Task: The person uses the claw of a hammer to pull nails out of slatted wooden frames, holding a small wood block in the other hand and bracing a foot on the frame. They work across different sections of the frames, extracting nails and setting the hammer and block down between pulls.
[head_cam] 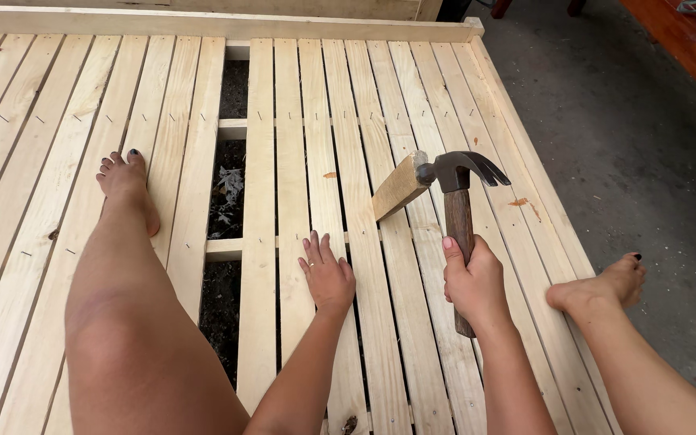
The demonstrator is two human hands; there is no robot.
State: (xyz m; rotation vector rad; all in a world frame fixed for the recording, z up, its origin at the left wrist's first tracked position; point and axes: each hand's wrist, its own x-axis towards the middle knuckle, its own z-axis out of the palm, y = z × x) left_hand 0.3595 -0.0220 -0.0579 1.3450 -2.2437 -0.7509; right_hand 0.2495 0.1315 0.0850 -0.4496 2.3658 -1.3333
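Seen from above, seated on a slatted wooden bed frame [163, 121] of pale, unfinished pine. Right hand [474, 283] wrapped in a full fist around a claw hammer [456, 211], gripping the lower half of its dark brown wooden handle. Handle's long axis nearly upright in the view, leaning slightly left toward the top, butt end poking out below the fist toward the body. Dark metal head at the far end, set crosswise: curved split claw pointing right, round striking face pointing left and touching the end of a small wooden block [399, 188]. Block short, rectangular, light tan, tilted diagonally, its lower end down-left on the slats, its upper end up-right against the hammer face. Left hand [326, 275] pressed flat, palm down, fingers together and extended away from the body, holding nothing, resting on a slat just left of the block. Slats long, narrow, running away from the viewer, with visible grain, small knots and rows of fine staple marks. Open gap [227, 193] between slats left of centre, exposing crossbars and dark ground beneath. Bare left foot [126, 189] resting on the slats at left; bare right foot [602, 288] at the frame's right edge, over grey concrete floor [646, 161].
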